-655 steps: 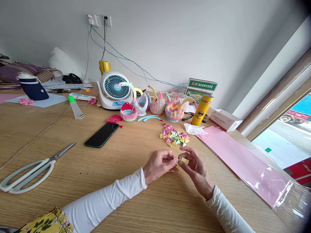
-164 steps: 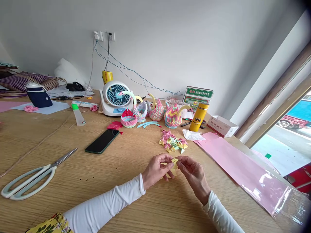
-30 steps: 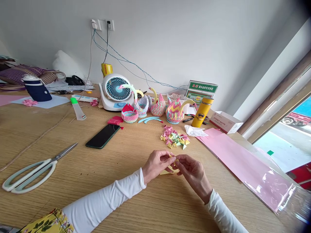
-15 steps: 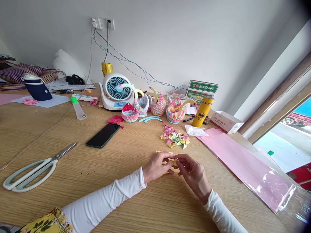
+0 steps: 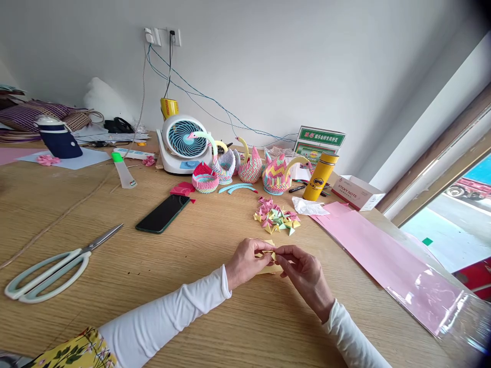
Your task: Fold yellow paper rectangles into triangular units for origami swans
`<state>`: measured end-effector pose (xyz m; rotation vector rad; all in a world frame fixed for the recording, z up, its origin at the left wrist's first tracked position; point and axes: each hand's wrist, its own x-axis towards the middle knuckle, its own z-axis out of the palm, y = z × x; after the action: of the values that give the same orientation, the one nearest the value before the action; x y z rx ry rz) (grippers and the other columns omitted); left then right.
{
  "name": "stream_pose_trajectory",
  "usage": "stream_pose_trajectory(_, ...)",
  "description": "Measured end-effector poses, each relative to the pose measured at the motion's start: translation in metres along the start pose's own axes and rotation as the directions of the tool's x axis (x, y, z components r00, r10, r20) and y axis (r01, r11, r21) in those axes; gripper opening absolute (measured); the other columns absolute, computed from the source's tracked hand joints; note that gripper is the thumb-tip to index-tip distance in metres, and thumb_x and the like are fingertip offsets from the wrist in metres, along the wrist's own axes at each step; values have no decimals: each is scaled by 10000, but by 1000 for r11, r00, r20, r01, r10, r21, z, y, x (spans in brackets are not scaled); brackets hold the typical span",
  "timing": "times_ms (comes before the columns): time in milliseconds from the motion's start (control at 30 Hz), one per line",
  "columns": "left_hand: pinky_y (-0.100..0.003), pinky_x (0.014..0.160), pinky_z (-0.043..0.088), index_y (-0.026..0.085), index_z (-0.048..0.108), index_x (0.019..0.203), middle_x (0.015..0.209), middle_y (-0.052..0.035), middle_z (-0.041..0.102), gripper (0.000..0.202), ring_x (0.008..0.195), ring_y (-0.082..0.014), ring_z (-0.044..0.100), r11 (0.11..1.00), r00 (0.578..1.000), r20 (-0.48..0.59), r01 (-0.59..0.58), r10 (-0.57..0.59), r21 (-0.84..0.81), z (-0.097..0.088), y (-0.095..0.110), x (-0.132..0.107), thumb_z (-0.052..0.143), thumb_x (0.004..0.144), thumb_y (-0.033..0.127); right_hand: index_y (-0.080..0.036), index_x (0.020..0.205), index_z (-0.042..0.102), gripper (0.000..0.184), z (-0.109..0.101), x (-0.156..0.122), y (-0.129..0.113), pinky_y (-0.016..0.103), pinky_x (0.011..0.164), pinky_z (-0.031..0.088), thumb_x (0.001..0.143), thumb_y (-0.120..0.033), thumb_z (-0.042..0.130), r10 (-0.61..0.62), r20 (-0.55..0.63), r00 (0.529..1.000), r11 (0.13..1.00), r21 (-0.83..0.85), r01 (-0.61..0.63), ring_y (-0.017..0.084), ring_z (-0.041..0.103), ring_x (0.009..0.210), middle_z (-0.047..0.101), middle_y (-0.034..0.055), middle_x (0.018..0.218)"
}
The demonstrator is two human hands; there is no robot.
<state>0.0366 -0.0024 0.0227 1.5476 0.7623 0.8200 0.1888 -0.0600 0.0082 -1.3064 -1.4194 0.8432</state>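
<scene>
Between my fingertips is a small folded piece of yellow paper [image 5: 273,256], partly covered by the fingers. My left hand [image 5: 249,263] pinches it from the left, and my right hand [image 5: 301,268] grips its right side with thumb and forefinger. Beneath the hands lie flat yellow paper slips [image 5: 268,269], mostly hidden. Just beyond, a pile of folded paper triangles [image 5: 276,215] in pink, yellow and green rests on the table.
Scissors [image 5: 65,268] and a black phone [image 5: 163,213] lie to the left. Paper swans [image 5: 276,174], a fan [image 5: 186,140] and a yellow flask [image 5: 320,177] stand at the back. Pink paper sheets [image 5: 387,260] in clear plastic lie on the right.
The yellow piece in my fingers looks narrower, its loose curved part no longer showing. Both hands have shifted only slightly.
</scene>
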Motion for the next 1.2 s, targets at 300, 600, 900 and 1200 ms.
stream_pose_trajectory(300,-270,729,537,129,734,925,939,-90,717,237,830,-214,675,992,999,36,-28,23,123,1,0,-1,605,739,200,-220,1000,559,138,1,-5,0,257,550,520,881,-213,490,-290,-50,956,876,-417,244,169,665,675,697,43,840)
stream_pose_trajectory(600,-286,644,534,106,685,828,763,-78,707,378,748,-218,687,972,976,100,206,-195,-114,-3,-10,4,745,630,422,-224,1036,536,169,2,-4,-3,290,619,561,877,-272,501,-257,-80,963,927,-302,222,175,665,697,672,52,841)
stream_pose_trajectory(900,-238,608,505,98,688,865,850,-93,685,408,822,-193,644,952,982,94,180,-162,-249,-10,6,0,756,638,431,-187,885,621,251,-2,-1,-3,265,555,545,829,-429,580,-41,-89,995,996,-83,34,192,666,690,668,54,733)
stream_pose_trajectory(1200,-224,564,502,101,693,846,807,-76,662,388,723,-156,597,991,998,-67,10,-20,-136,-3,5,-2,720,665,444,-176,985,671,260,3,-2,-2,312,609,558,822,-371,614,-49,-146,988,994,90,63,187,649,708,679,62,805)
